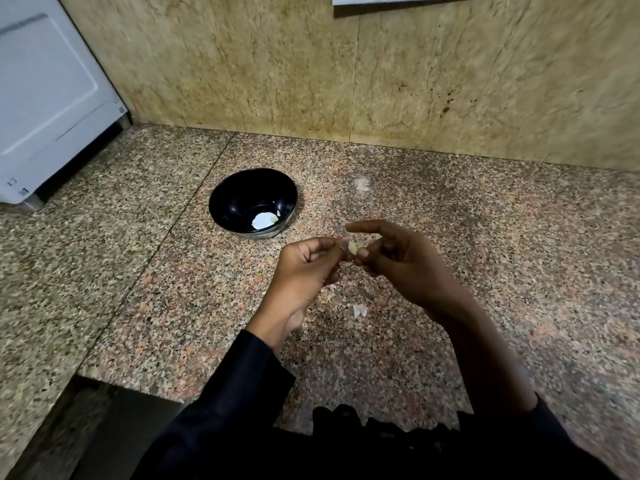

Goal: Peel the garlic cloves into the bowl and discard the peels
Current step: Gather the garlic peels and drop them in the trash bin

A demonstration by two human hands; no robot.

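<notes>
A small pale garlic clove (352, 247) is held above the counter between both hands. My left hand (304, 271) pinches it from the left with fingers curled. My right hand (398, 261) pinches it from the right with thumb and a lower finger, its index finger stretched out above. A black bowl (225, 195) stands on the counter just behind and left of the hands, with something white at its bottom (264, 220). A scrap of peel (360, 310) lies on the counter below the hands.
The speckled granite counter (485, 237) meets a stone-tiled wall (277, 64) at the back. A white appliance (45, 98) stands at the far left. The counter's front edge drops off at lower left (121, 386).
</notes>
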